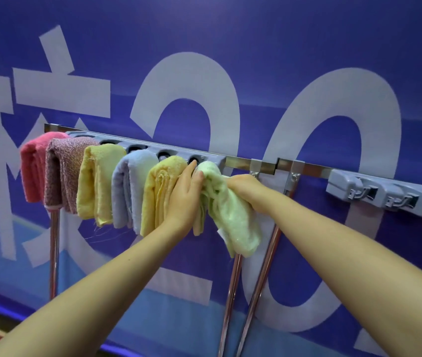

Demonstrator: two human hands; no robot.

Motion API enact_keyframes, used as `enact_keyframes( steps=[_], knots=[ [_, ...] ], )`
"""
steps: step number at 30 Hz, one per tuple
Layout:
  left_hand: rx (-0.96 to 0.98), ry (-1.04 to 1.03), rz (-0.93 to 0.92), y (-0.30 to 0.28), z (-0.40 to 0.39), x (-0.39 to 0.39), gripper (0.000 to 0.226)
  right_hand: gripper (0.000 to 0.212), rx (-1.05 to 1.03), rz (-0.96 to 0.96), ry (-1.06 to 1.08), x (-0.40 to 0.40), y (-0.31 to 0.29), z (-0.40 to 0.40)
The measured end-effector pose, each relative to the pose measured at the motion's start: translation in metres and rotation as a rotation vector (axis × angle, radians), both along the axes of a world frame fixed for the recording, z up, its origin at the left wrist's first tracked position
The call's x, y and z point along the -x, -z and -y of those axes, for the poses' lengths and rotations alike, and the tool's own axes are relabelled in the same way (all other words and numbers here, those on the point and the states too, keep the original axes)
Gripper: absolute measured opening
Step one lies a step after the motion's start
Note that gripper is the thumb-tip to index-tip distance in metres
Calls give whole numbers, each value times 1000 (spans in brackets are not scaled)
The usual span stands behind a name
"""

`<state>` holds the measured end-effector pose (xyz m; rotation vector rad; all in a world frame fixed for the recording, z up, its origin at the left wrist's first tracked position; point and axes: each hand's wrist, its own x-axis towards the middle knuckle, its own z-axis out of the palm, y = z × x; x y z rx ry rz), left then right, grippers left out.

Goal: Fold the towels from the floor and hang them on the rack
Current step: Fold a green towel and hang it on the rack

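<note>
Now the green towel lies over the last slot of the grey holder, beside the yellow towel. Right hand grips its upper fold; left hand rests flat with straight fingers. I would press the fold deep, then smooth both halves even.

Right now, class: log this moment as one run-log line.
stage: hanging | left hand: flat against green towel | right hand: grips green towel | rack: five towels hung
</note>
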<state>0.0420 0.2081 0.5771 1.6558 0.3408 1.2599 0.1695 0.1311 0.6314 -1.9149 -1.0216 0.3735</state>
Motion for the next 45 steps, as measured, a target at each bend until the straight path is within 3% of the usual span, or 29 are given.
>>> enact_keyframes(
  steps=[2, 4, 7, 11, 17, 21, 23, 26, 30, 37, 45],
  knots=[
    [-110, -15, 9, 1, 3, 3, 53, 36, -64, -47, 10, 8, 3, -9],
    [-112, -29, 45, -6, 7, 9, 29, 27, -204, -86, 21, 14, -2, -15],
    [53, -92, 120, -20, 4, 14, 28, 18, -346, -125, 24, 20, -19, -18],
    [234, 11, 63, -23, 5, 15, 42, 20, -236, -36, 69, 15, -25, -15],
    [257, 132, -33, -23, 11, 14, 41, 30, -156, -86, 95, 7, 2, -8],
    [232, 166, -107, -23, 8, 15, 39, 4, -444, 25, 156, 7, 11, -16],
    [236, 174, -116, -24, 11, 16, 36, 12, -549, -12, 95, 20, 8, -16],
    [285, 193, -114, -24, 15, 17, 33, 33, -443, -8, -18, 38, 13, -13],
    [379, 227, -160, -23, 23, 23, 41, 44, -282, -5, -65, 48, 13, 2],
    [315, 156, -159, -22, 46, 62, 36, 36, -274, 41, 27, 71, 22, 44],
    [392, 18, -334, 24, 83, 105, 33, 21, -271, -132, 51, 107, 100, 90]
  ],
)
